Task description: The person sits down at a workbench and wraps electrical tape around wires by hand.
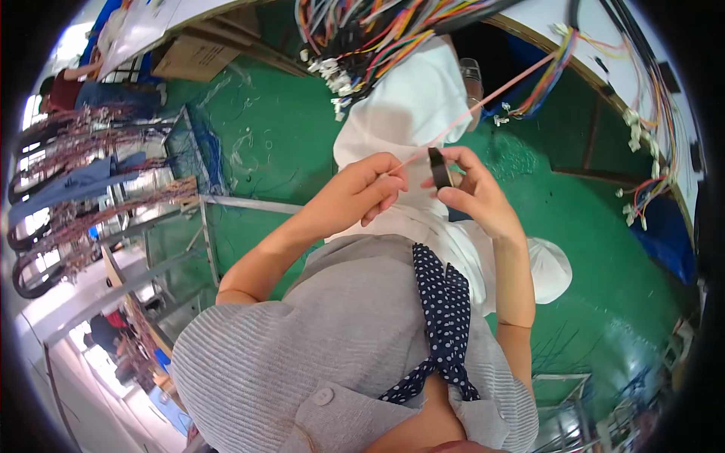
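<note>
Head view is showing a small black roll of tape (439, 167) standing on edge in the right hand (472, 192), thumb and fingers clamped on its rim, held in the air in front of the person's chest. Just to its left, a thin pink wire (483, 98) is running from the left hand (371, 189) up and to the right, its long axis slanting toward a bundle of coloured wires (547, 75) hanging at the edge of a white tabletop (551, 15). The left hand's fingertips are pinched together on the near end of that wire, so its grip is closed on the wire. The roll is lying right of the pinch point and almost touching the wire; the right hand is the nearer one to it. Behind the hands a white garment (411, 106) is hanging, with a green floor (287, 143) beneath. More coloured wiring with white connectors (332, 72) is dangling above, and metal racks (174, 189) are standing at the left.
</note>
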The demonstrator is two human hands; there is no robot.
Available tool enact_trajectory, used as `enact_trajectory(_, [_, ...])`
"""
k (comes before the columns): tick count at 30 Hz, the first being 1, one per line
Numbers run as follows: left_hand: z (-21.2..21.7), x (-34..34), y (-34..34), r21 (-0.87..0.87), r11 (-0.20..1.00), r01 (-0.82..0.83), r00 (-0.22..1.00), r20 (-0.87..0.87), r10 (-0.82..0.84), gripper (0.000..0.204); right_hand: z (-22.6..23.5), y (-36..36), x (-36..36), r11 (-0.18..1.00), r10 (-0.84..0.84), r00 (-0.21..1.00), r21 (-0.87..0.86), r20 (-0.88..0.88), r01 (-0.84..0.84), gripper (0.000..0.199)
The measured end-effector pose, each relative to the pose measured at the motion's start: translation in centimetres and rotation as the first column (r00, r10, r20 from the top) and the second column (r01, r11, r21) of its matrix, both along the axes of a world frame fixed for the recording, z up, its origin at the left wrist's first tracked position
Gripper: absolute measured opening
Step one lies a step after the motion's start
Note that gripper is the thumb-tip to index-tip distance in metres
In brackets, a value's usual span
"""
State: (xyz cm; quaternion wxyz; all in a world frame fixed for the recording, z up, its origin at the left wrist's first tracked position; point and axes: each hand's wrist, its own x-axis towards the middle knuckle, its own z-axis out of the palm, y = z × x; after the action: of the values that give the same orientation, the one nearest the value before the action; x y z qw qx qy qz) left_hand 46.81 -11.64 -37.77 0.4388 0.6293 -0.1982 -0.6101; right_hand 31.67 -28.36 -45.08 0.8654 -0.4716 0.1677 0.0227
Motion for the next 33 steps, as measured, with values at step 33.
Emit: enact_trajectory(33, [-3.1, -0.7, -0.3, -0.169, 0.967, -0.189, 0.956, 0.195, 0.221, 0.028, 1.6, 1.2, 3.3, 0.982, -0.034, 0.959, -0.169, 0.283, 0.085, 0.063])
